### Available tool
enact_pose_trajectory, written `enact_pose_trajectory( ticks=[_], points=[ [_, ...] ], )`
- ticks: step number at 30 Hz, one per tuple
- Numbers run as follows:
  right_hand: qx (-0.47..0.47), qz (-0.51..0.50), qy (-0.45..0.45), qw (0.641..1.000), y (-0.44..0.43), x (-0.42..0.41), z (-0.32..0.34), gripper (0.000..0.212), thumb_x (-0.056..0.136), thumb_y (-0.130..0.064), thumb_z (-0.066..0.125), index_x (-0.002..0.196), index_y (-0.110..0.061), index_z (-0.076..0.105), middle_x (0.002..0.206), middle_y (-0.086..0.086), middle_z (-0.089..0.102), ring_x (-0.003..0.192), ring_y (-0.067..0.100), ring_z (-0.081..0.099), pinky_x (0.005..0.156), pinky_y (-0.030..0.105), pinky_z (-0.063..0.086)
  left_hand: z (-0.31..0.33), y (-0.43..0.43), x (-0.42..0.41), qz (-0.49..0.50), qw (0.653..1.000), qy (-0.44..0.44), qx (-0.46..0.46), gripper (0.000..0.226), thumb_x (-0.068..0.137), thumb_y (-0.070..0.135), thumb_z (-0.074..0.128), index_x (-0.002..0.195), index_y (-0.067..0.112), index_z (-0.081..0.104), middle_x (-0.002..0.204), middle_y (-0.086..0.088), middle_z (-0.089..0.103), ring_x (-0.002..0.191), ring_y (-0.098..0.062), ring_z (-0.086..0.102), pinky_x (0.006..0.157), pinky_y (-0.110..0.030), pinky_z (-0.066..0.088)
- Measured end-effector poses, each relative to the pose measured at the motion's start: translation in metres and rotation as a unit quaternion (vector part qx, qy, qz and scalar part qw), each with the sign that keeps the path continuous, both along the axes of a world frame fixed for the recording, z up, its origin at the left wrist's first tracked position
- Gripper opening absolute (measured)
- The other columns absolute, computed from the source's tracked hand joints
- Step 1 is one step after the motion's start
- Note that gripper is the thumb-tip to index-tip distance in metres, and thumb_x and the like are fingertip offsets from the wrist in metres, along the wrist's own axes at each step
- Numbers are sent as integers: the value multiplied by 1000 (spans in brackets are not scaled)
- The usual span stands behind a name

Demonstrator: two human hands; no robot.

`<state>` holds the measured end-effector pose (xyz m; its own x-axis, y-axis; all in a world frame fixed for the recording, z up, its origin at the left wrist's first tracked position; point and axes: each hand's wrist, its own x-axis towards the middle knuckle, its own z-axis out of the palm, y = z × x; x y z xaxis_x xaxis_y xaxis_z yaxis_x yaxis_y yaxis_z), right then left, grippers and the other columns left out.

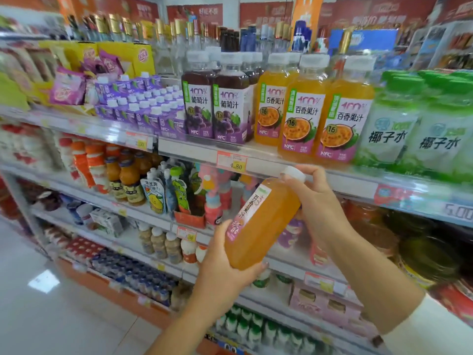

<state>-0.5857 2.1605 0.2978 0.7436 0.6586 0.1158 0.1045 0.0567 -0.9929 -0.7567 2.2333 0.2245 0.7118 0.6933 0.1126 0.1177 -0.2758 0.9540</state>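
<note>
The shelving unit is a multi-tier metal rack. Its upper shelf [189, 149] has a flat front rail faced with a clear plastic strip.

On that shelf, from right to left:
- Coconut water bottles [419, 129]: translucent plastic, cloudy white contents, green caps, rounded shoulders.
- Passion-fruit juice bottles [304, 116]: clear, square-shouldered plastic, opaque orange liquid, white screw caps, glossy pink-and-white wrap labels.
- Grape juice bottles [227, 108]: same moulding, dark purple liquid, purple labels.
- Purple cartons [143, 108]: small rectangular packs with white spouts, packed in tight rows.

The lower tiers carry smaller bottles and soft pouches, blurred in this view.

The held bottle [261, 224] matches the passion-fruit type. It is in the air in front of the lower tiers, just below the upper shelf rail and the matching row. It is tilted, base down-left and neck up-right, with the label facing up-left.

The left hand [225, 272] grips the base, its fingers curled under and round the lower end. The right hand [320, 203] holds the neck end, its fingers wrapped behind the shoulder and reaching to the cap. A cream sleeve [430, 326] covers the right forearm.

The bottle's white cap [294, 174] is smooth and cylindrical. It sits just below the rail, near a paper price tag [233, 162] with an orange border.
</note>
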Motion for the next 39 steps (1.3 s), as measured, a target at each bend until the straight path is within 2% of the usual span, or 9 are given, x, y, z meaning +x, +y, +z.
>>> enact_pose_trajectory(
  ticks=[6, 10, 13, 18, 23, 28, 31, 34, 39],
  points=[
    [83, 131, 70, 985, -12, 33, 0, 14, 89, -24, 68, 100, -30, 61, 102, 11, 72, 79, 36, 64, 59, 41, 48, 7, -10, 11, -35, 979, -46, -194, 66, 67, 42, 80, 121, 51, 44, 103, 32, 69, 93, 5, 68, 70, -14, 54],
    [95, 203, 99, 969, -14, 39, 1, 16, 95, -17, 60, 109, -21, 52, 110, 14, 71, 70, 33, 64, 44, 27, 44, 1, -10, 18, -85, 937, -78, -329, 60, 74, 21, 84, 126, 17, 54, 112, -13, 73, 96, -34, 71, 76, -37, 61],
    [68, 159, 47, 984, -12, 40, 4, 15, 94, -22, 61, 107, -21, 53, 101, 11, 73, 76, 28, 69, 48, 34, 54, 1, -8, 23, -20, 972, -45, -229, 72, 62, 35, 89, 126, 24, 55, 106, 4, 75, 99, -18, 71, 86, -32, 57],
    [42, 33, 1, 999, 3, 32, 7, 20, 87, -28, 72, 95, -23, 55, 90, 10, 73, 76, 23, 71, 76, 56, 58, 7, -1, 25, 44, 997, -32, -48, 46, 73, 25, 84, 106, 36, 53, 92, 32, 66, 81, 12, 62, 64, -4, 44],
    [95, 21, 38, 995, 10, 14, 6, 18, 89, -17, 69, 99, -15, 54, 90, 13, 72, 76, 29, 70, 67, 48, 58, 7, 40, 6, -67, 988, -19, -139, 65, 63, 59, 80, 121, 49, 51, 113, 18, 70, 105, -6, 67, 91, -29, 52],
    [142, 69, 94, 983, 22, -2, -3, 15, 88, -12, 64, 98, -14, 52, 112, 24, 68, 95, 45, 66, 64, 45, 58, 5, 76, -7, -188, 944, -18, -270, 56, 69, 29, 79, 122, 23, 63, 118, -15, 70, 107, -37, 67, 87, -43, 58],
    [140, 80, 112, 981, 30, -11, -4, 16, 93, -11, 58, 108, -12, 53, 113, 22, 68, 98, 44, 65, 82, 54, 52, 10, 75, -11, -165, 971, 28, -169, 60, 68, 28, 84, 122, 32, 56, 110, 1, 74, 104, -30, 69, 91, -45, 56],
    [58, 37, 39, 997, 34, -19, 2, 21, 92, -24, 64, 108, -16, 53, 97, 14, 73, 76, 23, 69, 64, 36, 56, 7, 64, -11, -58, 997, 29, -43, 69, 70, 28, 89, 122, 41, 46, 104, 21, 68, 91, 4, 66, 77, -17, 55],
    [27, -19, 25, 999, 37, -19, 6, 18, 89, -23, 70, 95, -19, 54, 95, 15, 72, 81, 33, 72, 68, 53, 57, -2, 63, -11, 21, 993, 34, 114, 85, 61, 47, 89, 126, 52, 34, 117, 28, 44, 103, 12, 53, 79, -14, 50]
  ],
)
